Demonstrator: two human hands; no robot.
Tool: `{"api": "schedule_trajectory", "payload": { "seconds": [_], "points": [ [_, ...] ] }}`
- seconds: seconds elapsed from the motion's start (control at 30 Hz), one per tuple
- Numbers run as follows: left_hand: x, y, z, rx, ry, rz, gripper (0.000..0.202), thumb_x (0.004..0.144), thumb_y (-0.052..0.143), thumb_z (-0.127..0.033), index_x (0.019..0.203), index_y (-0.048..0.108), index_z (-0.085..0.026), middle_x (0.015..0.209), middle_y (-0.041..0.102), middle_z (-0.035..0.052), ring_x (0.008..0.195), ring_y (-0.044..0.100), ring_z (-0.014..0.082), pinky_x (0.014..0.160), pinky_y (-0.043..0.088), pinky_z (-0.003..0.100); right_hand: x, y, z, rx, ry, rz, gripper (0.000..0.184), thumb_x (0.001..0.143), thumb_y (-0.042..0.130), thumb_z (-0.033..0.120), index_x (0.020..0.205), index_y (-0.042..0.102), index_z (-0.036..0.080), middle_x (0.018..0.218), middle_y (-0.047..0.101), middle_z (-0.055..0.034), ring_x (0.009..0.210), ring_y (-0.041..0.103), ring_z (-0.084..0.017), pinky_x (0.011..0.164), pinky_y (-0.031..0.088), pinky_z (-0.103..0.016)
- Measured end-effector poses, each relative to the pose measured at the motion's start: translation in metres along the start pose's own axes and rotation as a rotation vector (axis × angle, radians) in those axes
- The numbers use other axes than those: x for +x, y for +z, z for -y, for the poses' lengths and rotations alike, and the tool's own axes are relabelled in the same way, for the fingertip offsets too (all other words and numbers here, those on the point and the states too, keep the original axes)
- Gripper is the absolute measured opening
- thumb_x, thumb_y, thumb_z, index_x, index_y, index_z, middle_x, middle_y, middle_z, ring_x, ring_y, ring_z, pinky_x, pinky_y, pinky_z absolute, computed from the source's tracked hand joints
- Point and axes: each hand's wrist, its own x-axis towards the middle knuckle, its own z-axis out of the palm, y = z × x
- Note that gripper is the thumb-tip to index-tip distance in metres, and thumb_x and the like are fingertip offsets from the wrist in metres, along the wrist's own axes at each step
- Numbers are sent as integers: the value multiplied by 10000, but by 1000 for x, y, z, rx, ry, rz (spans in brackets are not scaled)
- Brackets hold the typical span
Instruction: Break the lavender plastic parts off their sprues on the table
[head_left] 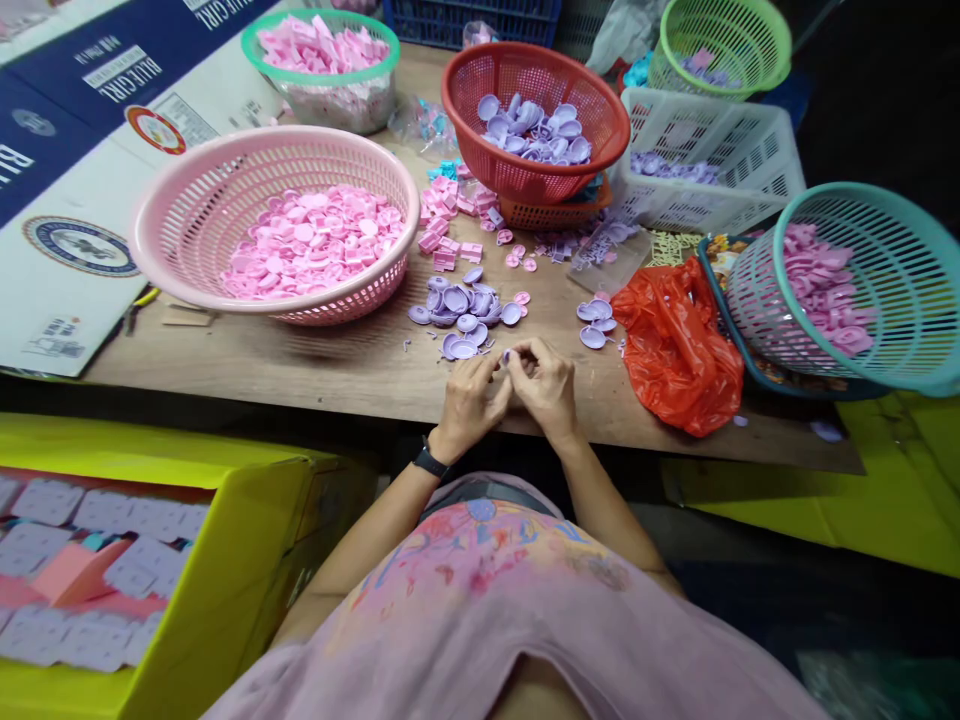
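Observation:
My left hand (pixel 472 398) and my right hand (pixel 544 388) meet at the front edge of the wooden table (pixel 337 375). Their fingertips pinch together around a small purple plastic piece (pixel 507 356), mostly hidden by the fingers. Just beyond my hands lies a loose pile of purple oval plastic parts (pixel 461 305). A smaller group of purple oval parts (pixel 594 325) rests to the right of my right hand. Little round pink parts (pixel 522 298) are scattered behind and beside the pile.
A pink basket (pixel 172 240) of pink parts stands left. Behind are a red colander (pixel 525 185) with purple parts and a white basket (pixel 690 210). Right lie a red plastic bag (pixel 679 350) and a tilted teal basket (pixel 892 290). Yellow boxes (pixel 255 520) flank the table.

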Motion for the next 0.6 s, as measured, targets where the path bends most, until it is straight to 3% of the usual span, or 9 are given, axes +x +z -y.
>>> {"api": "schedule_trajectory", "payload": {
  "seconds": [0.1, 0.23, 0.37, 0.47, 0.6],
  "points": [
    [-1, -4, 10, 49, -69, -12, 229, 952, 565, -282, 1135, 659, -182, 905, 699, 68, 849, 633, 197, 837, 471, 343, 11, -14, -27, -122, 37, -83, 142, 950, 523, 246, 887, 642, 201, 821, 676, -50, 689, 603, -175, 721, 489, -303],
    [4, -22, 36, 165, -215, -88, 191, 939, 571, -270, 1083, 675, -199, 975, 682, 83, 949, 602, 238, 884, 456, 375, 26, -29, -78, -332, 55, -174, 155, 904, 520, 179, 891, 674, 188, 853, 669, -82, 773, 589, -217, 787, 479, -359],
    [16, -34, 51, 238, -244, -11, 295, 879, 673, -342, 1154, 685, -235, 1111, 628, 110, 1057, 542, 299, 916, 441, 435, 34, -33, -115, -404, 85, -231, 187, 881, 534, 144, 920, 717, 157, 864, 654, -118, 809, 558, -234, 817, 467, -392],
    [23, -33, 54, 262, -237, 77, 317, 843, 720, -346, 1147, 699, -257, 1189, 596, 128, 1106, 519, 344, 905, 432, 472, 36, -33, -121, -404, 100, -287, 228, 887, 552, 151, 1029, 729, 127, 971, 652, -168, 899, 564, -256, 875, 468, -416],
    [25, -27, 55, 269, -234, 79, 229, 826, 739, -293, 1050, 723, -250, 1186, 600, 130, 1125, 505, 369, 898, 420, 493, 28, -25, -98, -361, 76, -345, 200, 903, 575, 193, 1045, 713, 158, 1081, 631, -148, 1038, 568, -277, 996, 447, -478]
  ]
}}
